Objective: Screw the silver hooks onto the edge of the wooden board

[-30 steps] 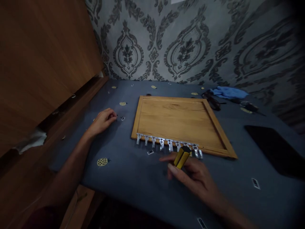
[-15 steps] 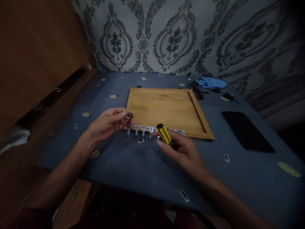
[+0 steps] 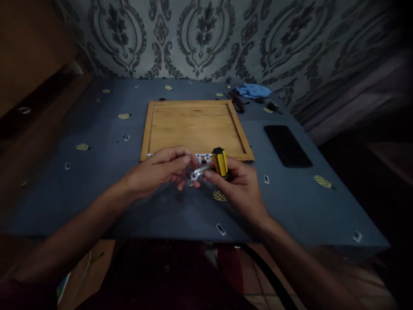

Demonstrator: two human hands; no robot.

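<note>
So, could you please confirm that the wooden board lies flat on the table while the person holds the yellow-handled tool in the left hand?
Not quite: the yellow-handled tool is in the right hand, not the left hand, as the head view shows. The wooden board does lie flat on the table.

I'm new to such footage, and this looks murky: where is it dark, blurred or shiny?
Head view: dim, nearly black at far right; wallpaper blurred toward the right; metal piece shows a pale glint; framed wooden panel clearer.
</note>
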